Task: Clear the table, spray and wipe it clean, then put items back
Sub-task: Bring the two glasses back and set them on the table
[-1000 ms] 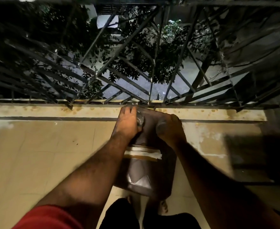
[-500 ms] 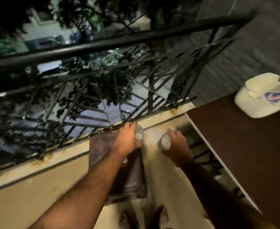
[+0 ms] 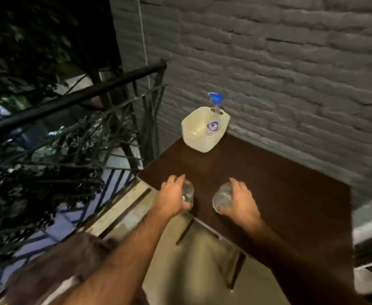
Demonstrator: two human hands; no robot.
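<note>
Glasses back over dark surface [image 3: 279, 194]: left hand [image 3: 173, 195] gripping one clear glass [image 3: 187, 193], right hand [image 3: 239, 202] gripping the other [image 3: 223, 195], near the front edge. Basket [image 3: 199, 137] with spray bottle [image 3: 215, 113] already at far corner. Judged late in returning items; glasses not yet set down.

The table [image 3: 268, 183] top is dark brown wood-look board, smooth with a dull sheen. The basket [image 3: 202, 139] is cream woven-pattern plastic; the spray bottle [image 3: 213, 124] in it is clear plastic with a blue plastic trigger. Both glasses [image 3: 187, 192] are clear and glossy. The wall [image 3: 290, 62] is rough grey-painted brick; the railing [image 3: 70, 100] is matt black metal
</note>
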